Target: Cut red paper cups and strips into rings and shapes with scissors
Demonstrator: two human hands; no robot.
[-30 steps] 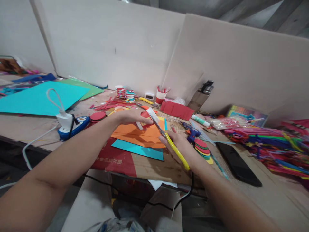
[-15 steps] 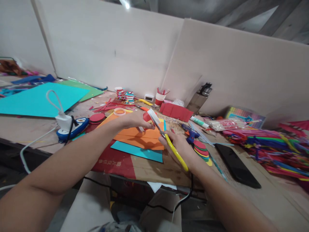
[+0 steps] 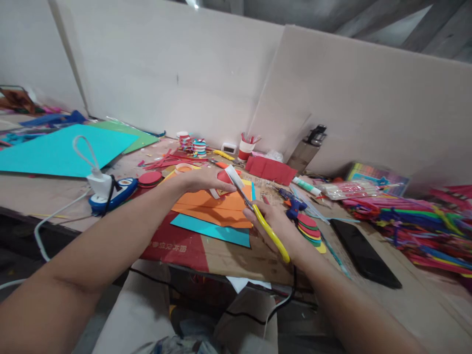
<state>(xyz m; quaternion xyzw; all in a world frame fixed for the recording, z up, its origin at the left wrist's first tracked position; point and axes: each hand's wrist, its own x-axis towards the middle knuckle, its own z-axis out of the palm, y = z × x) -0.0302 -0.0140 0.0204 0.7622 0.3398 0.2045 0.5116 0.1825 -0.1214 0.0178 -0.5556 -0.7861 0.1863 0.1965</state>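
My left hand (image 3: 208,180) is closed on a red-and-white paper piece (image 3: 223,177), perhaps a paper cup; the fingers cover part of it. My right hand (image 3: 271,221) grips yellow-handled scissors (image 3: 271,236). Their blades point away from me and reach the white edge of the paper piece. I cannot tell how far the blades are parted. Beneath both hands lie orange paper sheets (image 3: 206,210) and a turquoise paper strip (image 3: 212,230).
Right of my hands lie a blue glue gun (image 3: 295,209), stacked coloured discs (image 3: 308,228) and a black phone (image 3: 363,253). A power strip (image 3: 118,194) sits left. Behind stand a paper cup (image 3: 245,148) and a bottle (image 3: 308,147). Pipe cleaners (image 3: 413,221) fill the far right.
The paper piece has turned slightly in my left hand, showing more red and white below the fingers. The scissors stay at its edge. The whole view shifts a little.
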